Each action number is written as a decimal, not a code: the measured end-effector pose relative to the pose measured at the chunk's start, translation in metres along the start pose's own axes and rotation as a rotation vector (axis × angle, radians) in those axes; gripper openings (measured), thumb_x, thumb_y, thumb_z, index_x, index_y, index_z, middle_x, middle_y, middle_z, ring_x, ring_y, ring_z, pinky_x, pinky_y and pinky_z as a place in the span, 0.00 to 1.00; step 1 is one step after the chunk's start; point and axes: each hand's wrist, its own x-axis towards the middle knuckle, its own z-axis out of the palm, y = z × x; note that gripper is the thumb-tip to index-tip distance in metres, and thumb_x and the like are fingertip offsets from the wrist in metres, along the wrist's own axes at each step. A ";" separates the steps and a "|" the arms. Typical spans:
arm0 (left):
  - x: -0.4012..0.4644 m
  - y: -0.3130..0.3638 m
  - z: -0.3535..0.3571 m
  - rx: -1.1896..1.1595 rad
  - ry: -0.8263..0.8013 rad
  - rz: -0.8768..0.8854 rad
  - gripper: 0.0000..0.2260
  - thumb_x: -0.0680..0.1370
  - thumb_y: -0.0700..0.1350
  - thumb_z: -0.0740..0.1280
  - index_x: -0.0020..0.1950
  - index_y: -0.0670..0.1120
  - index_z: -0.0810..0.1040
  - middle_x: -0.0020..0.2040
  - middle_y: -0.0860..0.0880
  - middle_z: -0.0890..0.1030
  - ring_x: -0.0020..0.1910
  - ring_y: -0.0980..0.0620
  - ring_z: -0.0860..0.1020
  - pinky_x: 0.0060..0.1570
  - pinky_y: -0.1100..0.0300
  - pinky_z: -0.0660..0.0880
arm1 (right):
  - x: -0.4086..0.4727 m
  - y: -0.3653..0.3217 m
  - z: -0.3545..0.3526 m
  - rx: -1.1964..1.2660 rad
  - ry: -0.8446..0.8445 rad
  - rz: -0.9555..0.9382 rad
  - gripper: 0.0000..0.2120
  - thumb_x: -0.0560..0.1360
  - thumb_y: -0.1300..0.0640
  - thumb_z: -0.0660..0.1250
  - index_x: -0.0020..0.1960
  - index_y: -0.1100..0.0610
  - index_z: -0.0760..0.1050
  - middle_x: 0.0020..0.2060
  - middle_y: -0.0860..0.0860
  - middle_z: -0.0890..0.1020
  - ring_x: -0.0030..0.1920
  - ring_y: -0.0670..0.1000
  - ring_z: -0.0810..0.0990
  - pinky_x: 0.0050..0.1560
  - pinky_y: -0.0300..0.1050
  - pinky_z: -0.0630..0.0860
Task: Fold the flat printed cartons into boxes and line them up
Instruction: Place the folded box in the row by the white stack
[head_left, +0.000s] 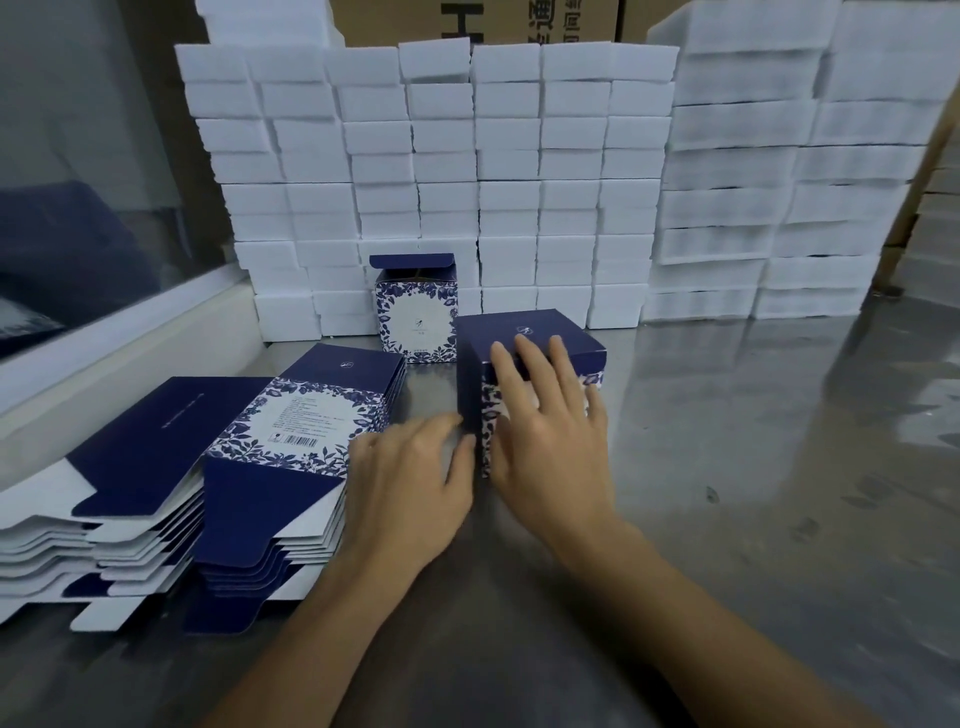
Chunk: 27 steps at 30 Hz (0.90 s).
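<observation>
The folded box (524, 358) stands on the surface (727, 467), right hand (545, 415) spread flat over its top and front, left hand (415, 467) spread against its left side.

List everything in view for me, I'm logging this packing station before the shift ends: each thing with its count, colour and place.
Folded box under the hands: one, navy top, blue-and-white floral sides, centre of the table.
Open-topped box: one, same print, flap up, behind it against the foam.
Flat cartons: two stacks, navy, white and floral, on the left of the table; count per stack cannot be told.
Foam blocks: many, white, stacked in a wall along the back.
Brown cardboard boxes: behind the foam, count unclear.
Table: one, grey and shiny.
Left hand: fingers straight, at the box's left side.
Right hand: fingers spread, flat over the box's top edge and front.
</observation>
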 end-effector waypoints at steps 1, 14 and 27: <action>0.002 -0.003 -0.003 0.055 0.030 -0.008 0.10 0.79 0.49 0.67 0.56 0.47 0.82 0.49 0.47 0.85 0.48 0.44 0.81 0.56 0.47 0.69 | 0.004 0.004 0.003 -0.024 0.005 0.017 0.33 0.77 0.56 0.64 0.80 0.51 0.59 0.79 0.52 0.61 0.81 0.55 0.51 0.71 0.67 0.62; 0.013 -0.056 -0.012 0.390 -0.334 -0.469 0.19 0.79 0.58 0.59 0.68 0.56 0.66 0.68 0.51 0.68 0.68 0.49 0.64 0.64 0.38 0.59 | 0.096 0.031 0.060 -0.087 -0.132 0.062 0.36 0.79 0.53 0.61 0.82 0.54 0.49 0.81 0.50 0.54 0.81 0.55 0.46 0.74 0.64 0.63; 0.005 -0.058 0.007 0.537 -0.227 -0.409 0.21 0.79 0.58 0.54 0.71 0.56 0.61 0.73 0.50 0.64 0.72 0.48 0.61 0.66 0.39 0.57 | 0.172 0.033 0.113 -0.104 -0.308 0.011 0.40 0.78 0.55 0.60 0.81 0.59 0.39 0.81 0.51 0.40 0.81 0.56 0.38 0.71 0.57 0.67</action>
